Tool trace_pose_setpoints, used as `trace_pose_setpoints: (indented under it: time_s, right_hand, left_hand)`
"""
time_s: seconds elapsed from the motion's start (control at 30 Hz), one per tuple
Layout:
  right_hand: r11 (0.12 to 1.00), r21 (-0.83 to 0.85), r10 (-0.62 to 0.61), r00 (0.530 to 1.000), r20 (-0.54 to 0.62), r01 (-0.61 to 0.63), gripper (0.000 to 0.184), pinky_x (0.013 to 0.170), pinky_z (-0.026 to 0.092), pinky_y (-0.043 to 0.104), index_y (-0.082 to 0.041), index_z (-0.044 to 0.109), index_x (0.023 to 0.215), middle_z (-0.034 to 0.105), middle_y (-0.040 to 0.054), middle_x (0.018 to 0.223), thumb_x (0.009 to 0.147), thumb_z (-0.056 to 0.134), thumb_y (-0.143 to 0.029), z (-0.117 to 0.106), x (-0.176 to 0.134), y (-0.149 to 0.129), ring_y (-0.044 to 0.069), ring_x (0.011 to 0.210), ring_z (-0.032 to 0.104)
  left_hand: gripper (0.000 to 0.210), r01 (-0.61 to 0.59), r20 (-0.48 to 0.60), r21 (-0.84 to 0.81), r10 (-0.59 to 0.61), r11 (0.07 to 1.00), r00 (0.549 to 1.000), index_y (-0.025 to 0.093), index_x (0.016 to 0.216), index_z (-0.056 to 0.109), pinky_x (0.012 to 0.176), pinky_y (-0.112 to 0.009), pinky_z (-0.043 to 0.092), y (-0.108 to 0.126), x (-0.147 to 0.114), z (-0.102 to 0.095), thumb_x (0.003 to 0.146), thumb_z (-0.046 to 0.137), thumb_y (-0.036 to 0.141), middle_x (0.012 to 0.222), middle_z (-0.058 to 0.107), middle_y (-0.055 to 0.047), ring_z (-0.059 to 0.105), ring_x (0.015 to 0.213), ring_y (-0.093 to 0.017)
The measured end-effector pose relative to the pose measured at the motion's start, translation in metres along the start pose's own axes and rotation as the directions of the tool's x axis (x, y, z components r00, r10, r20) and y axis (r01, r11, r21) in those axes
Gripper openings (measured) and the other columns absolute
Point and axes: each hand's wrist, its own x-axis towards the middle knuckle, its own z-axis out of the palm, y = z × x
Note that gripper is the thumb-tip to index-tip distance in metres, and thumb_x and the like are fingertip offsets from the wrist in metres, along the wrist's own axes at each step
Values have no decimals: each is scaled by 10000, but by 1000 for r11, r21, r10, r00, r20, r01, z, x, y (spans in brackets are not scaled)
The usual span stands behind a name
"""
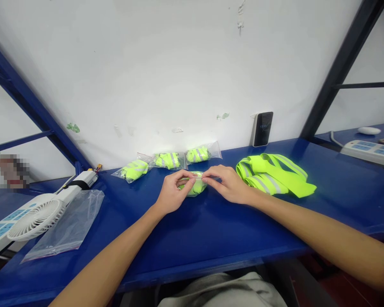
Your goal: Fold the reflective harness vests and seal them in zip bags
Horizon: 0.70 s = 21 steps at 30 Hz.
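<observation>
Both hands meet at a clear zip bag (pixel 196 187) with a folded neon-yellow reflective strap inside, just over the blue table. My left hand (pixel 175 190) pinches the bag's top edge between thumb and fingers. From the other side, my right hand (pixel 225 182) pinches the same edge. Behind them, three similar filled bags lie in a row: a left one (pixel 135 169), a middle one (pixel 167 160) and a right one (pixel 198 154). Loose neon-yellow straps with silver stripes (pixel 272 175) lie in a heap beyond my right forearm.
At the left, a white handheld fan (pixel 38 217) lies by a power strip (pixel 1 230) and a flat clear zip bag (pixel 67 226). A phone-like device (pixel 263 129) leans on the wall. Another power strip (pixel 371 151) is far right. Metal frame posts flank the table (pixel 179 234).
</observation>
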Motion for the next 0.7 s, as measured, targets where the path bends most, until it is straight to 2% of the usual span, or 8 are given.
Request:
trace_pose_setpoints:
  time_s: [0.23,0.4,0.53,0.7]
  right_hand:
    - [1000,-15,26,999,45,-26,164,790,471,326,-192,656,1005,725,53,924,1008,508,-262,2,-2,-2,194,839,656]
    - [990,130,44,999,28,-47,138,832,507,315,-190,613,1063,690,73,1040,994,529,-276,4,-2,-7,185,930,653]
    - [992,123,42,999,4,-42,110,801,512,308,-187,614,975,675,63,968,980,553,-278,5,-1,-8,175,878,640]
    - [989,117,88,996,31,-91,144,788,516,314,-184,648,995,707,67,946,987,536,-274,6,0,-6,180,844,657]
  left_hand:
    - [231,-18,-3,1,18,1000,1000,152,879,651,852,-319,588,0,0,-2,883,659,383,958,727,-94,707,910,-207]
    - [203,-48,-15,58,49,997,999,149,876,650,790,-277,575,0,0,-1,902,634,350,888,695,-66,680,817,-169]
    - [200,-69,-17,141,72,988,997,153,874,642,740,-252,562,-1,0,1,919,602,344,859,678,-53,652,761,-149]
    - [201,-74,-12,186,78,980,997,165,872,626,697,-233,549,-2,0,1,926,586,355,824,644,-29,617,717,-132]
